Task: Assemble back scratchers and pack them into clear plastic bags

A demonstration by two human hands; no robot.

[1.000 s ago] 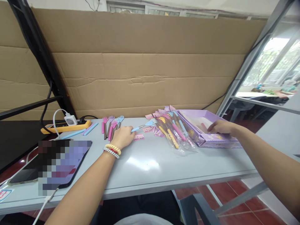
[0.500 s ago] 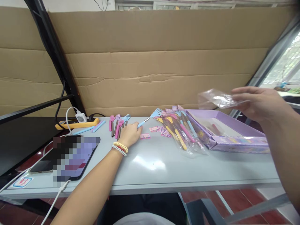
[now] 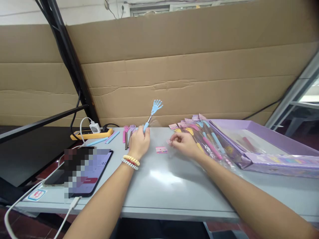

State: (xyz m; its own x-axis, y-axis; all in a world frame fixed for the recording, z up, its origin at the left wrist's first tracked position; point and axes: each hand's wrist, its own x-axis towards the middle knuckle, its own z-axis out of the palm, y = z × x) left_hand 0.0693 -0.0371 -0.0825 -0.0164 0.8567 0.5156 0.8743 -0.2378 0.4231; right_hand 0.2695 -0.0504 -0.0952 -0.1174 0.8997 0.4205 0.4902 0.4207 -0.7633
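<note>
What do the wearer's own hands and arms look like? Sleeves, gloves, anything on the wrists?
Left hand: no glove; its wrist wears a twisted pale yellow band and a twisted white band, with a bit of red between them. Right hand: no glove, nothing seen on the wrist. No sleeves in view on either arm.

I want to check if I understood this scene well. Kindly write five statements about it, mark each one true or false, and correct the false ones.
1. The left hand holds a blue scratcher. True.
2. The right hand is inside the purple box. False: it is outside, to the left of the box.
3. A small pink card lies between the two hands. True.
4. The pale yellow band is on the right wrist. False: it is on the left wrist.
5. The power strip is yellow. True.
</note>
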